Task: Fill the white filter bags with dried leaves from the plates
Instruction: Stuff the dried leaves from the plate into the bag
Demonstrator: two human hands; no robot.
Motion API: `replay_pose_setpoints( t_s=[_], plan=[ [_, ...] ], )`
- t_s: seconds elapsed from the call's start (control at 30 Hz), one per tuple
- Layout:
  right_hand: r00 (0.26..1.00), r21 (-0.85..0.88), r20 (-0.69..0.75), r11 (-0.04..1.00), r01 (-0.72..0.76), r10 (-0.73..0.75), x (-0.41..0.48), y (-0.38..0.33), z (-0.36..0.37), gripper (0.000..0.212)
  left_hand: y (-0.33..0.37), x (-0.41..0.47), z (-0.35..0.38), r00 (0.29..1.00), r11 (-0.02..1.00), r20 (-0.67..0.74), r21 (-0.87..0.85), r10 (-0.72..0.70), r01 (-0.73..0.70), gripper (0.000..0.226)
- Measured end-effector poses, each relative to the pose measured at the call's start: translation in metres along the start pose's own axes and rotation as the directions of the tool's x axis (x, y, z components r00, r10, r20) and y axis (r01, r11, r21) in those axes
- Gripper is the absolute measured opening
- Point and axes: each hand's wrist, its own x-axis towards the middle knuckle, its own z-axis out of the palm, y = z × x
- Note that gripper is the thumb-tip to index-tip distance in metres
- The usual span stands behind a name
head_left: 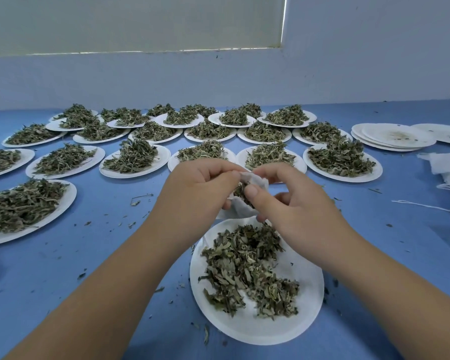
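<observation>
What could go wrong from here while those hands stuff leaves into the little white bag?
Leaves may spill: the filter bag, pinched open by the left hand and right hand, hangs above the rim of the near plate, and crumbs already litter the blue table. Hard stuffing might tear the thin-looking bag.

- You are in a plain hand-packing workroom for dried herbs.
- Across the middle of the frame, the blue table (63, 255) carries rows of white paper plates (348, 179), each heaped with dried leaves (133, 155), laid out portion by portion.
- At the right edge you have a stack of empty plates (395, 137) and, just below it, a loose pile of white filter bags (447, 165) with strings.
- Leaf crumbs (138, 202) lie scattered over the table.
- Behind stands a bare pale wall (244, 79) and, at upper left, a drawn blind (140, 22) with light along its edges.
</observation>
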Motion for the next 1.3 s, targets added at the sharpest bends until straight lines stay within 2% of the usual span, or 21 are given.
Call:
replay_pose_setpoints(
  t_s=[0.1, 0.23, 0.33, 0.47, 0.53, 0.6, 0.67, 0.73, 0.83, 0.93, 1.0, 1.1, 1.2, 1.3],
  plan=[
    [0.995, 0.158, 0.053, 0.983, -0.092, 0.085, 0.001, -0.003, 0.002, 0.009, 0.004, -0.003, 0.003, 0.999, 0.999, 0.044, -0.052, 0.007, -0.005, 0.024],
    [0.974, 0.28, 0.111, 0.934, -0.222, 0.198, 0.006, -0.005, 0.002, 0.016, 0.004, -0.005, 0.004, 0.999, 1.0, 0.047, -0.022, 0.019, -0.018, 0.023],
    [0.972, 0.17, 0.119, 0.961, -0.219, 0.2, 0.014, -0.012, 0.003, 0.01, 0.001, -0.003, 0.005, 0.999, 0.998, 0.038, 0.047, 0.039, -0.04, 0.027],
    [0.992, -0.111, 0.068, 0.989, -0.101, 0.109, 0.023, -0.021, 0.004, 0.01, 0.001, -0.002, 0.005, 0.998, 0.994, 0.013, 0.096, 0.059, -0.06, 0.026],
    [0.988, -0.027, 0.11, 0.994, -0.108, 0.11, 0.023, -0.027, -0.004, 0.011, 0.001, -0.001, 0.002, 0.998, 0.996, -0.016, 0.07, 0.06, -0.059, 0.026],
    [0.96, 0.107, 0.252, 0.982, -0.156, 0.125, 0.023, -0.032, -0.015, 0.017, 0.002, 0.001, -0.002, 0.997, 0.997, -0.041, 0.043, 0.068, -0.066, 0.026],
    [0.932, 0.053, 0.346, 0.989, -0.136, 0.11, 0.025, -0.036, -0.023, 0.033, 0.003, 0.002, -0.004, 0.996, 0.998, -0.06, 0.003, 0.065, -0.065, 0.025],
    [0.944, -0.044, 0.317, 0.996, -0.079, 0.089, 0.029, -0.038, -0.02, 0.038, 0.004, 0.002, -0.004, 0.997, 0.998, -0.054, -0.029, 0.057, -0.059, 0.026],
    [0.978, -0.203, 0.203, 0.979, -0.005, 0.047, 0.038, -0.044, -0.006, 0.028, 0.004, 0.0, -0.002, 0.998, 0.997, -0.007, -0.043, 0.069, -0.07, 0.028],
    [0.987, -0.373, 0.16, 0.927, 0.05, 0.011, 0.048, -0.044, 0.006, 0.022, 0.004, 0.0, -0.002, 0.996, 0.996, -0.006, -0.022, 0.084, -0.084, 0.028],
    [0.989, -0.421, 0.15, 0.906, 0.051, 0.015, 0.052, -0.041, 0.011, 0.018, 0.003, 0.002, -0.003, 0.997, 0.997, -0.024, -0.012, 0.077, -0.078, 0.026],
    [0.992, -0.313, 0.128, 0.949, 0.038, 0.003, 0.048, -0.034, 0.013, 0.005, 0.0, 0.006, -0.009, 0.996, 0.997, -0.057, 0.039, 0.065, -0.063, 0.025],
    [0.994, -0.131, 0.099, 0.989, 0.065, -0.052, 0.037, -0.019, 0.009, 0.032, -0.003, 0.009, -0.014, 0.993, 0.996, -0.105, 0.062, 0.063, -0.056, 0.028],
    [0.986, 0.001, 0.133, 0.995, 0.101, -0.1, 0.023, -0.008, 0.0, 0.033, -0.005, 0.01, -0.018, 0.983, 0.99, -0.157, 0.121, 0.098, -0.079, 0.026]
  ],
)
